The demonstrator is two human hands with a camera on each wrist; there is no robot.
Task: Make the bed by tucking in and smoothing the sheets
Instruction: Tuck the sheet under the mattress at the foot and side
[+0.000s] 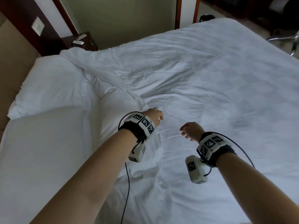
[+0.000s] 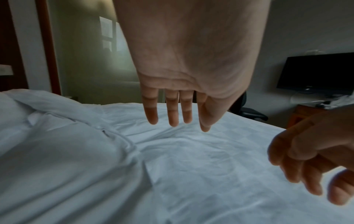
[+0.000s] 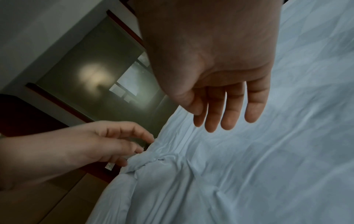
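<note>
Sheet (image 1: 202, 75): white, soft, light, creased; likely best gripped at bunched fold, frame centre. Left hand (image 1: 153, 116), right hand (image 1: 191, 130): released, empty.

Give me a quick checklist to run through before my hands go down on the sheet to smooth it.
1. Left hand free: ok, fingers relaxed, holding nothing.
2. Right hand free: ok, fingers loose, nothing held.
3. Hands clear of the cloth: ok, both hover above the sheet in the wrist views.
4. Sheet flat: not ok, creases run across the middle, and a bunched ridge lies just ahead of the left hand.
5. Pillows in place by the headboard: ok.
6. Edges tucked in: cannot tell, the bed's sides are hidden or out of frame.
</note>
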